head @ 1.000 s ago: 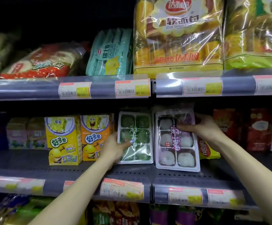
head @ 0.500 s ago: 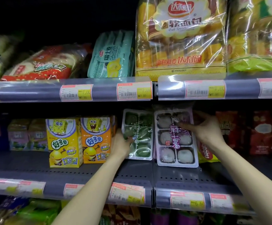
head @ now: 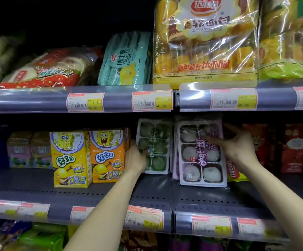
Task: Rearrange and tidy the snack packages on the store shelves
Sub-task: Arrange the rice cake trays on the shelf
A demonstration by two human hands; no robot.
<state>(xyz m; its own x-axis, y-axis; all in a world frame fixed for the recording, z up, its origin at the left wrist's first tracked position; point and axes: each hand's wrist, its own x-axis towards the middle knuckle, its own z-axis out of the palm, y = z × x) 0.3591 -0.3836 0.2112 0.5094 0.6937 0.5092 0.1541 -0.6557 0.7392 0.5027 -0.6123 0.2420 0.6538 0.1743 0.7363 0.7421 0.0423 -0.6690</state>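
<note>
Middle shelf (head: 147, 194), centre: left hand (head: 135, 158) grips the left edge of the green mochi tray (head: 154, 145), thumb across its front; tray stands upright, far back on the shelf. Right hand (head: 237, 147) pinches the purple mochi tray (head: 200, 154) at its upper right, fingers on the front w/ thumb behind; that tray stands upright just right of the green one, nearer the shelf edge. Two SpongeBob boxes (head: 89, 158) stand left of the green tray. Bread bags (head: 205, 40) on the shelf above.
</note>
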